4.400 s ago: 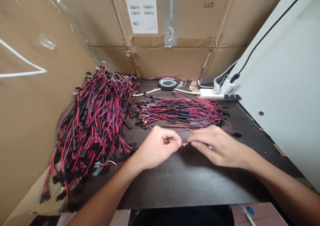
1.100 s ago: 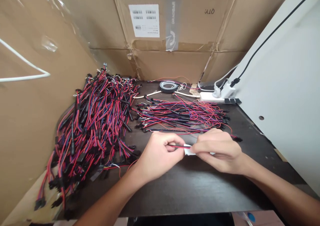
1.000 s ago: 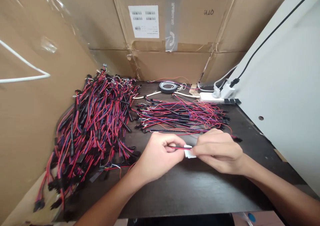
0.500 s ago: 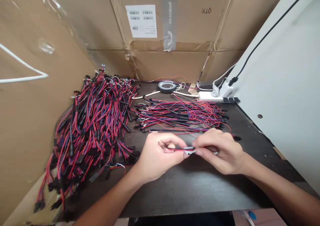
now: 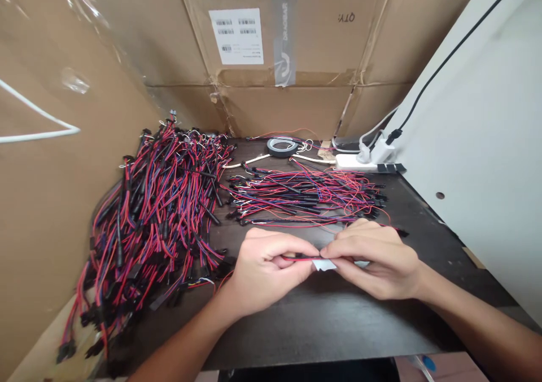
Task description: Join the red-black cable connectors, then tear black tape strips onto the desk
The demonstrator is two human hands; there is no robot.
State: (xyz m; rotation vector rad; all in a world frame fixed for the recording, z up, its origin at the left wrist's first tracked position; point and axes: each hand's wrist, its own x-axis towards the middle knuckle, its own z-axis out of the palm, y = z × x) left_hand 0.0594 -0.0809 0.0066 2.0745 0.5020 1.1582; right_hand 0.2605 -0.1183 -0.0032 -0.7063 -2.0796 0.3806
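My left hand (image 5: 271, 266) pinches a thin red and black wire cable (image 5: 296, 258) between thumb and fingers. Just to its right, my right hand (image 5: 375, 258) is closed on the same cable, its fingertips nearly touching the left ones. A small pale piece of tape (image 5: 324, 265) hangs below the cable between the two thumbs. The cable's right part is hidden behind my right fingers. Beyond the hands lies a flat bundle of red, blue and black wire cables (image 5: 305, 196).
A tall heap of wire cables (image 5: 165, 201) fills the left side of the dark table (image 5: 288, 331). At the back are a black tape roll (image 5: 282, 147) and a white power strip (image 5: 355, 162) with plugs. Cardboard (image 5: 313, 32) stands behind; a white panel (image 5: 478, 117) stands right.
Both hands have drawn closer together at the fingertips. The pale tape, earlier up around the cable between the fingers, now hangs below it.
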